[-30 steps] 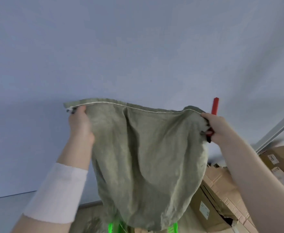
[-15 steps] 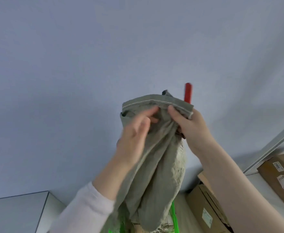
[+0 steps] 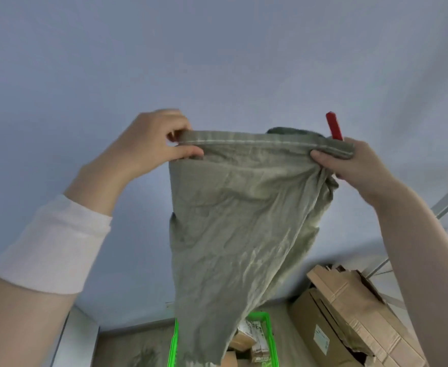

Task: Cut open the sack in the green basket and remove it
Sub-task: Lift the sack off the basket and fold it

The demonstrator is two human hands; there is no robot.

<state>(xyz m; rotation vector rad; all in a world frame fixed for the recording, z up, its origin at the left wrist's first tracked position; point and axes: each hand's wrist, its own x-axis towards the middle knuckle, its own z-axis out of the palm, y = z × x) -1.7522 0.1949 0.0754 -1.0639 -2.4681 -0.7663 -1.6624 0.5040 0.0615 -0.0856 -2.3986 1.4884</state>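
The sack (image 3: 244, 221) hangs limp down the center of the frame, bottom edge dangling over the green basket (image 3: 173, 348) at bottom center. The left hand (image 3: 148, 144) pinches the top hem's left end, the right hand (image 3: 355, 165) grips the right end, with a red-handled tool (image 3: 334, 127) sticking up from it.

Standing here, I cannot read a single word or number. A pale sticker (image 3: 321, 339) sits on the side of the large cardboard box (image 3: 355, 308) at the lower right. Its print is too small and blurred to make out. Down in the green basket (image 3: 173, 345), the small parcels (image 3: 253, 331) carry white labels with dark marks. These could be lines of print or codes, but they are smeared past reading. The hanging sack (image 3: 238, 207) partly hides the parcels.
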